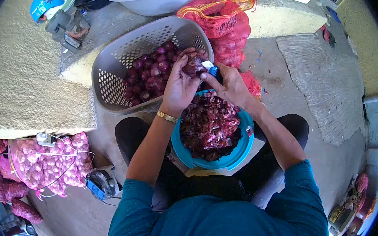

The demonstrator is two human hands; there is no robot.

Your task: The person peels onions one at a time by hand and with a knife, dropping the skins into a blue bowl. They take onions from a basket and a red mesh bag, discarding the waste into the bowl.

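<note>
My left hand (pixel 181 84), with a gold watch at its wrist, holds a dark red onion (pixel 194 65) over the right side of the grey perforated basket (pixel 102 65). My right hand (pixel 230 85) grips a small knife (pixel 212 69) with a blue handle, its blade against the onion. Peeled-looking purple onions (pixel 153 73) lie inside the basket. Below my hands, between my knees, stands a turquoise basin (pixel 245 146) heaped with red onion skins (pixel 210 125).
Behind the basket a red mesh sack (pixel 231 41) leans on the ledge (pixel 279 18), where a pale tub (pixel 159 0) sits. Pink net bags of bulbs (pixel 52 163) are at the left, beside a dark device with a blue display (pixel 100 185).
</note>
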